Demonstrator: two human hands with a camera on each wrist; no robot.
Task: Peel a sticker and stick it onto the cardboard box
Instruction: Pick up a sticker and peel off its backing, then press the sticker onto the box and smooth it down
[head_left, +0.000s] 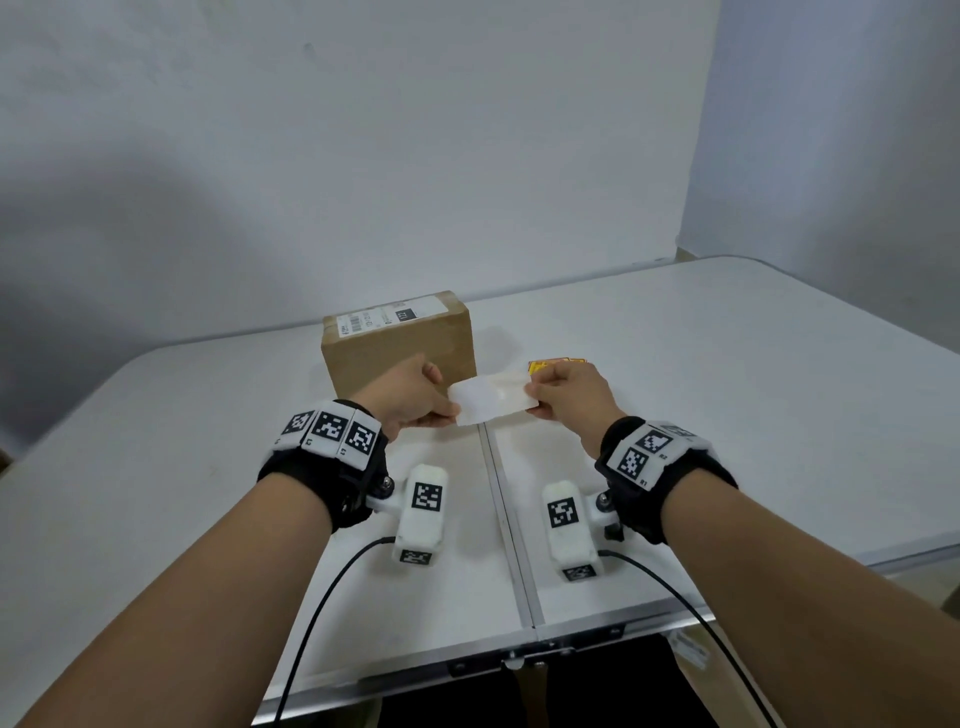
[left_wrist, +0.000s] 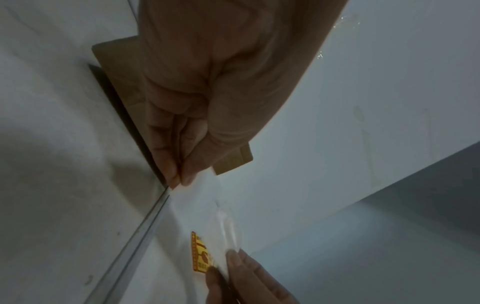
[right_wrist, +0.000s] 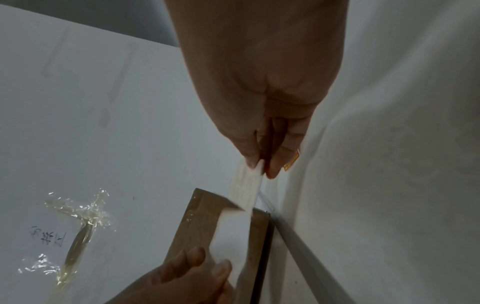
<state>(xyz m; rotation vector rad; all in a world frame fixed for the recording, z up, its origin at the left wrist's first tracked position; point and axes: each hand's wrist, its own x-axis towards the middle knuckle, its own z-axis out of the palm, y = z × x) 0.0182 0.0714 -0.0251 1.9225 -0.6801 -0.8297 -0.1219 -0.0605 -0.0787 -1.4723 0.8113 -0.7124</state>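
A brown cardboard box (head_left: 395, 343) with a white shipping label on top stands on the white table (head_left: 727, 415), just behind my hands. Both hands hold a white sticker sheet (head_left: 491, 397) above the table in front of the box. My left hand (head_left: 449, 410) pinches its left end, seen close in the left wrist view (left_wrist: 182, 181). My right hand (head_left: 532, 397) pinches the right end (right_wrist: 262, 168). A yellow and red sticker (head_left: 556, 364) shows by the right fingers (left_wrist: 201, 254); whether it lies on the table or hangs from the sheet I cannot tell.
A metal seam (head_left: 498, 493) runs down the middle of the table towards its front edge. A grey wall rises close behind the box. Crumpled clear tape (right_wrist: 75, 222) and a handwritten paper note sit on a white surface in the right wrist view.
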